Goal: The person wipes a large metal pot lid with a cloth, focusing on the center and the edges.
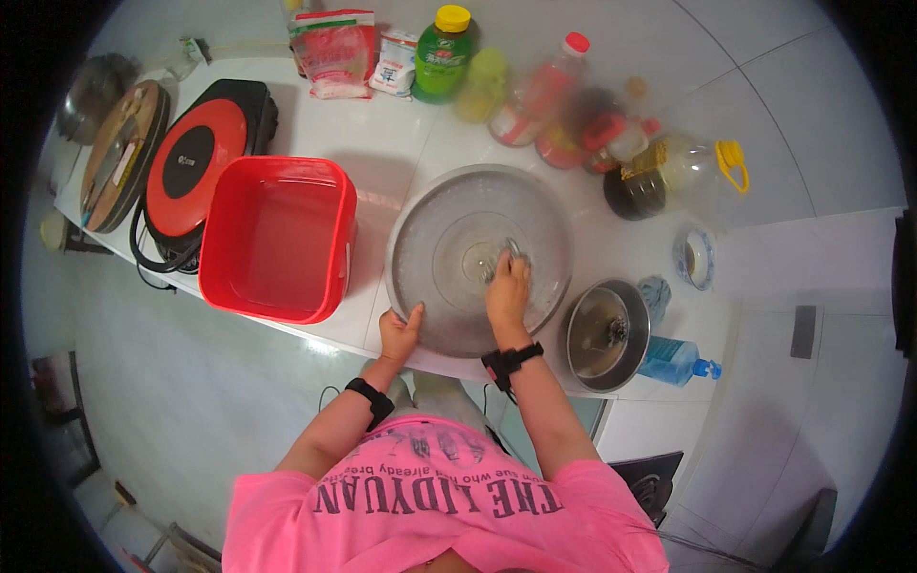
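A large, wet, round metal basin or lid point(458, 197) lies at the counter's front edge. My left hand point(401, 333) grips its near left rim, thumb inside and fingers outside. My right hand point(510, 290) reaches into it and presses a shiny, silvery scrubber point(511, 247) against the inner surface near the centre; fingers partly hide the scrubber and it is blurred. Just right of my right wrist stands a steel pot point(640, 304) with cloudy liquid and a dark steel-wool ball point(617, 331). To the left is a square red bucket point(329, 243) holding water.
A red and black electric griddle point(204, 154) and a round cutting board point(93, 168) with a knife are at left. Bottles, including a green one point(443, 61), and an oil jug point(680, 172) line the wall. A blue detergent bottle point(673, 360) lies beyond the pot, near a small bowl point(693, 258).
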### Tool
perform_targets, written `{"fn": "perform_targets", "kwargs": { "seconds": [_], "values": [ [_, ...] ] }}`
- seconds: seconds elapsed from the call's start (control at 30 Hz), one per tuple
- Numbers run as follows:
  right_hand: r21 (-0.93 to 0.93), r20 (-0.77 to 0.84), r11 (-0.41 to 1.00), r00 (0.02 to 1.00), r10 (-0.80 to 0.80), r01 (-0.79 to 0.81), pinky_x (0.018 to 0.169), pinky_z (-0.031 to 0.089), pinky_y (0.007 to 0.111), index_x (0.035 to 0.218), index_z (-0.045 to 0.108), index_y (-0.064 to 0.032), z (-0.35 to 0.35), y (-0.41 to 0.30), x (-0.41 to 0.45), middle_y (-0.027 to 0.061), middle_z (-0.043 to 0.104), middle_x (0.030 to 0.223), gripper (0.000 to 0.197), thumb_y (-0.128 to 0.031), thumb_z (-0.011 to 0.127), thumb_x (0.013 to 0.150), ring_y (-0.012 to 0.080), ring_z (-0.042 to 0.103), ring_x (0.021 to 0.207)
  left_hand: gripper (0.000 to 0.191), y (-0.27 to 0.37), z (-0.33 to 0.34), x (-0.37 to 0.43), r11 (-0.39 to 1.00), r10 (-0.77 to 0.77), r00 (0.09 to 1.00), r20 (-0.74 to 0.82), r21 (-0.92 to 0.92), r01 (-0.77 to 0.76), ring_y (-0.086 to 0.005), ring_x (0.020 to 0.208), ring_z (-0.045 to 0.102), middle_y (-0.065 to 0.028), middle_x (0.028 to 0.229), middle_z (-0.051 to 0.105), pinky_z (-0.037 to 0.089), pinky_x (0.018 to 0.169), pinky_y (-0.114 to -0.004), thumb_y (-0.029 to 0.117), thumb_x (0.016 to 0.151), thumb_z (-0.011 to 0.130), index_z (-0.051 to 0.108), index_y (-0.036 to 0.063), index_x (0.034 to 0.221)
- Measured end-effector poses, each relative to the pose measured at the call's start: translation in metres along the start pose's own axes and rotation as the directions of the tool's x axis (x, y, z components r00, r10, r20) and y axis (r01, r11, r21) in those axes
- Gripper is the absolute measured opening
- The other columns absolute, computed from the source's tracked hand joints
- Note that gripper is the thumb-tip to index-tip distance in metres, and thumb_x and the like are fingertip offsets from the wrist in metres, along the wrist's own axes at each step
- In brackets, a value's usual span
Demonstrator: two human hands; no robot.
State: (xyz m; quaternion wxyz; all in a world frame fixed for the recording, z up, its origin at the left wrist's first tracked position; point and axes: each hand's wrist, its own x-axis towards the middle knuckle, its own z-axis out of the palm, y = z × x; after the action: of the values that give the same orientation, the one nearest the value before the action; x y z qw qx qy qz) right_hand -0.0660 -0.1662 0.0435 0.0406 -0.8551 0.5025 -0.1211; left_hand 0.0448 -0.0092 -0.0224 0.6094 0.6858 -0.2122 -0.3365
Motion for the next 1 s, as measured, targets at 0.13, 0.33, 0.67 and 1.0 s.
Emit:
{"fn": "perform_targets", "kwargs": {
  "seconds": [0.13,0.33,0.67,1.0],
  "values": [
    [-0.058,0.058,0.996,0.996,-0.07,0.073,0.08,0.039,0.045,0.117,0.044,0.0043,0.035,0.011,-0.072,0.0208,0.049,0.103,0.037,-0.003,0.041,0.081,0.0371,0.046,0.096,0.019,-0.001,0.002,-0.002,0.999,0.019,1.0,0.004,-0.03,-0.019,-0.0084,0.058,0.053,-0.0058,0.065,0.062,0.043,0.052,-0.026,0.015,0.079,0.064,0.06,-0.003,0.077],
    [-0.015,-0.036,0.984,0.984,-0.175,0.175,0.074,0.041,0.041,0.114,0.046,0.0028,-0.001,-0.002,0.001,0.0168,0.049,0.093,0.038,-0.001,0.046,0.076,0.0327,0.047,0.088,0.017,0.019,0.003,-0.001,1.0,0.005,1.0,0.012,-0.023,-0.004,-0.0092,0.059,0.054,-0.0059,0.067,0.063,0.044,0.055,-0.026,0.014,0.079,0.064,0.061,-0.0032,0.08],
    [-0.039,0.022,0.999,1.0,0.016,-0.015,0.078,0.039,0.042,0.109,0.048,0.0059,-0.003,0.029,-0.077,0.0193,0.049,0.092,0.036,0.0,0.046,0.073,0.0351,0.046,0.087,0.019,0.009,0.0,-0.002,0.998,0.061,0.998,0.012,0.004,-0.061,-0.0126,0.065,0.06,-0.0103,0.072,0.065,0.046,0.059,-0.027,0.014,0.079,0.063,0.061,-0.0046,0.081],
    [0.009,0.082,0.989,0.986,0.148,-0.149,0.08,0.038,0.045,0.11,0.046,0.006,0.009,0.035,-0.059,0.0207,0.049,0.095,0.036,0.0,0.045,0.075,0.0359,0.047,0.091,0.019,0.02,-0.002,-0.003,0.995,0.083,0.997,0.001,0.049,-0.083,-0.0133,0.063,0.06,-0.01,0.069,0.065,0.046,0.058,-0.027,0.015,0.08,0.062,0.062,-0.0041,0.078]
  ]
}}
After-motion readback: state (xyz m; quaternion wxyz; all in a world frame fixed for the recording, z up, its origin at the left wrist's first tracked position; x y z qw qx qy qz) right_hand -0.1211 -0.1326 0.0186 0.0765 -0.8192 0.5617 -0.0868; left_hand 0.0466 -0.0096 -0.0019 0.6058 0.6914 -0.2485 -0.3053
